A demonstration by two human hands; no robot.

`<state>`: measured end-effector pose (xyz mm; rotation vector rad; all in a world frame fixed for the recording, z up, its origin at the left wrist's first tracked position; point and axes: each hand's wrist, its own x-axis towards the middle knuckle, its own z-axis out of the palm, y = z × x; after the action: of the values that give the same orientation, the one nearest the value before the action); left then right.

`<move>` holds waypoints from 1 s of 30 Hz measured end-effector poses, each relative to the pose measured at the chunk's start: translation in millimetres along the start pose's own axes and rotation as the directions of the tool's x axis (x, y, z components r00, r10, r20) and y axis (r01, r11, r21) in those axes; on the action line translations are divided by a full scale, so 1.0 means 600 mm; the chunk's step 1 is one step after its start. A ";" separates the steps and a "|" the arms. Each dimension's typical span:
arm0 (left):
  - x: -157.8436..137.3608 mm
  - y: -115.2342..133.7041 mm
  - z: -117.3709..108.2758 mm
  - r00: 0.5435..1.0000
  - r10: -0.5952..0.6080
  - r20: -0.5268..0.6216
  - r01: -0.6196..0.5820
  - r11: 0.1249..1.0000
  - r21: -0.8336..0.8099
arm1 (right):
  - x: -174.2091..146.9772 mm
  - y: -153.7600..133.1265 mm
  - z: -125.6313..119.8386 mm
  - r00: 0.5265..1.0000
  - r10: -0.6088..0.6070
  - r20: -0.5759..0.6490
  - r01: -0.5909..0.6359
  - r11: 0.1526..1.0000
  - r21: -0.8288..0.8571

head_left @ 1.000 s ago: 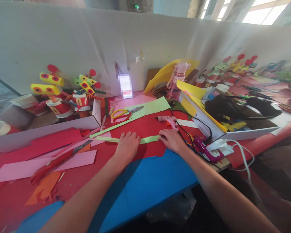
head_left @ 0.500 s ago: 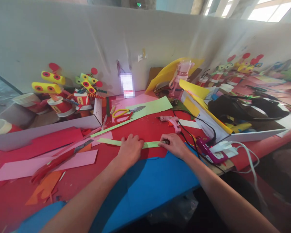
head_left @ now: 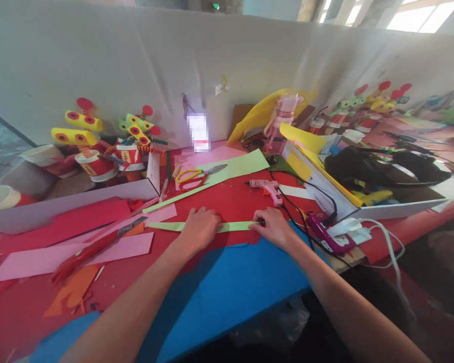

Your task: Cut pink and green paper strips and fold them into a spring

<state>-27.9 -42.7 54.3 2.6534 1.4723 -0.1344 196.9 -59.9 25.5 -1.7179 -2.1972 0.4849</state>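
A light green paper strip (head_left: 235, 227) stretches left to right over the red tabletop covering. My left hand (head_left: 201, 227) is closed over its middle, thumb and fingers gripping the strip. At the strip's right end my right hand (head_left: 273, 226) pinches it; a small dark thing shows by those fingertips, too small to name. Scissors with yellow and red handles (head_left: 191, 176) lie beyond my hands on a larger green sheet (head_left: 242, 166). A pink glue gun (head_left: 267, 187) rests just past my right hand.
Pink paper pieces (head_left: 123, 248) and red-handled scissors (head_left: 83, 252) lie at left. Paper-cup figures (head_left: 96, 164) stand in a white box there. Another white box (head_left: 397, 204) holds a black headset at right. Cables and a purple power strip (head_left: 329, 234) sit near my right forearm.
My left hand has slid slightly left along the strip, and the strip between my hands is longer and straighter. My right hand has shifted slightly right, still pinching its end.
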 end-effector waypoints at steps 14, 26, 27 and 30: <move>-0.071 -0.013 0.004 0.978 0.161 -0.131 -0.148 0.984 0.099 | 0.002 -0.053 -0.009 0.941 -0.336 -0.037 0.335 0.942 -0.031; -0.081 -0.073 -0.003 1.000 0.013 -0.019 -0.019 0.939 -0.345 | 0.020 -0.076 0.017 0.975 -0.173 0.139 0.145 0.970 0.193; -0.081 -0.074 -0.004 1.000 -0.031 -0.002 0.029 0.944 -0.329 | 0.020 -0.081 0.013 0.979 -0.148 0.143 0.122 0.977 0.175; -0.080 -0.062 -0.007 0.989 -0.149 0.010 0.148 0.977 -0.156 | 0.020 -0.102 0.002 0.981 -0.097 0.169 0.089 0.995 0.055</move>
<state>-85.0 -63.0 62.6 2.4218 1.6100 -0.0266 140.6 -62.0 52.2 -1.5943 -2.3516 0.6786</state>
